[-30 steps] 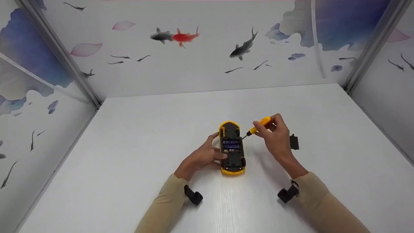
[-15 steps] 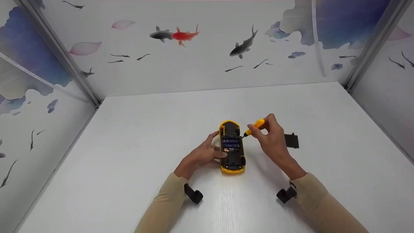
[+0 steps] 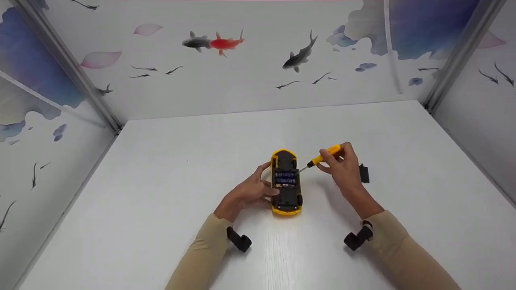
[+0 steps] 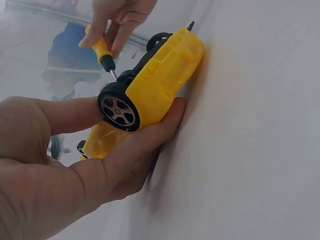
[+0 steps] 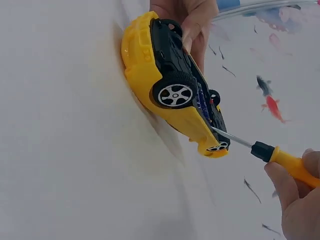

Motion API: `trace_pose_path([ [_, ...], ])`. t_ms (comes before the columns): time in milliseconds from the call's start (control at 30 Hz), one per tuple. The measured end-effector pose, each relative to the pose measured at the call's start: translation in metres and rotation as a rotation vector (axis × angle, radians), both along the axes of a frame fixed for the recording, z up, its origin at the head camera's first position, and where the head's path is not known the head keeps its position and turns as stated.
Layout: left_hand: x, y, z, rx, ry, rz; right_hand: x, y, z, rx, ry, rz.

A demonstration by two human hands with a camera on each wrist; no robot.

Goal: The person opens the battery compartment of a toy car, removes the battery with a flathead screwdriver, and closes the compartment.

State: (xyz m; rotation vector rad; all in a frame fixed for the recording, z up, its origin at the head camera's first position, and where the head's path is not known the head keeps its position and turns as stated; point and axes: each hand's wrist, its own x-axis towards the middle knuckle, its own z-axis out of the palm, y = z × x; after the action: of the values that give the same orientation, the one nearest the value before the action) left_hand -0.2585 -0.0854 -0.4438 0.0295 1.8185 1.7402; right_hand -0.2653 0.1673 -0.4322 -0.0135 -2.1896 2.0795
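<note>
A yellow toy car (image 3: 288, 200) lies upside down, its black underside facing up. Several batteries (image 3: 285, 180) sit in its uncovered battery compartment. My left hand (image 3: 254, 190) grips the car from the left side, thumb over the underside by a wheel (image 4: 119, 111). My right hand (image 3: 346, 168) holds a yellow-handled screwdriver (image 3: 325, 154) at a slant. In the right wrist view the shaft (image 5: 234, 139) of the screwdriver points down to the edge of the compartment, its tip right at the car.
A black battery cover (image 3: 364, 173) lies on the white table (image 3: 169, 181), just right of my right hand. White panels (image 3: 242, 92) with painted fish enclose the table at the back and both sides. A small black camera sits on each wrist.
My right hand and the screwdriver shifted left towards the car, then back to the right, with more of the shaft showing now. The left hand keeps its hold on the car.
</note>
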Motion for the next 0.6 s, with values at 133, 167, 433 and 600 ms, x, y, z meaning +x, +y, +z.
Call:
trace_pose_path([
  [133,-0.0008,-0.0014,0.0003,0.039,-0.026,0.000,-0.0036,0.0048,-0.0028,-0.066,-0.085,-0.024],
  [167,-0.0011,-0.0018,-0.0004,0.041,-0.032,-0.002,-0.0041,0.0056,-0.0038,-0.078,-0.105,-0.023],
  [433,-0.0018,-0.0054,-0.0021,0.019,-0.027,-0.010,-0.0058,0.0099,-0.0068,-0.151,-0.232,0.021],
  [600,-0.0018,-0.0048,-0.0023,0.073,-0.053,-0.004,-0.0047,0.0099,0.0006,-0.077,-0.215,0.001],
])
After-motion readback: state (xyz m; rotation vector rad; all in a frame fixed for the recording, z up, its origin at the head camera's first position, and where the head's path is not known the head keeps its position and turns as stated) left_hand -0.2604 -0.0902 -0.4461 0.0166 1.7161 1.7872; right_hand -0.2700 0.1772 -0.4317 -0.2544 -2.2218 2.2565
